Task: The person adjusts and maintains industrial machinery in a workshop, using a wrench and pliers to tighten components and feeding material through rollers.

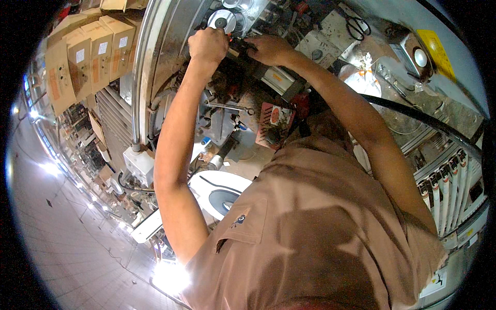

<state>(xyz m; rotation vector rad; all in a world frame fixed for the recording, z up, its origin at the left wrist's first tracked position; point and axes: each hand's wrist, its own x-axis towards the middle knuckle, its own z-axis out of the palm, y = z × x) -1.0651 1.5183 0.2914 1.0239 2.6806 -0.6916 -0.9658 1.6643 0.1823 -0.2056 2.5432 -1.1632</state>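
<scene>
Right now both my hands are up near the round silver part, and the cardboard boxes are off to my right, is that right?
Not quite: the head view shows the cardboard boxes off to your left. Your left hand and right hand are indeed near the round silver part.

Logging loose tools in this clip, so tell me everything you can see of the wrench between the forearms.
The wrench is slim, silvery and metal-looking, with a straight shank and a closed ring at its right end. Its left end, close beside the left forearm in the picture, is hard to make out. It lies nearly crosswise, over cluttered parts, ring toward the red box. Neither the left hand nor the right hand touches it.
</scene>
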